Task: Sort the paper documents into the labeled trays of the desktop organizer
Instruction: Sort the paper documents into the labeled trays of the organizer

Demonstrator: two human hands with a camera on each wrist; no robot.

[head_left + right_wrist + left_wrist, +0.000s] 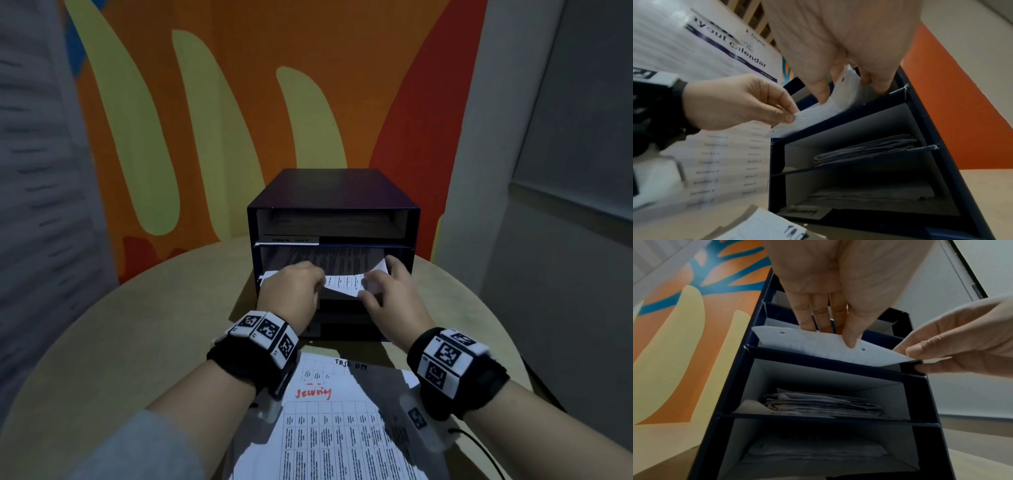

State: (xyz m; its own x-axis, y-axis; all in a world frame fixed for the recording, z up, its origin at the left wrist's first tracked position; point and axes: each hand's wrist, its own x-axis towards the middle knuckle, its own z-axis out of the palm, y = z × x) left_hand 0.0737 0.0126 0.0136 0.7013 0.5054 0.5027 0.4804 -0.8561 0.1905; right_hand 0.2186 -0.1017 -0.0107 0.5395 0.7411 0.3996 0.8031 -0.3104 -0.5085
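Observation:
A dark blue desktop organizer [329, 192] with stacked trays stands on the round beige table [137, 325]. Both hands hold one white printed sheet [342, 282] at the mouth of the second tray from the top. The sheet is partly inside and sags in the middle. My left hand [315, 281] pinches its left part, fingers above and thumb below [834, 335]. My right hand [373, 281] pinches the right corner [846, 91]. The sheet [818, 345] has punched holes along its edge. More printed documents [342, 438] lie on the table under my wrists.
A label strip [291, 240] sits on the ledge above the second tray. The two lower trays hold paper piles [818, 402] [818, 452]. An orange and yellow mural wall [239, 102] rises close behind the organizer. A black cable [479, 445] lies at the right.

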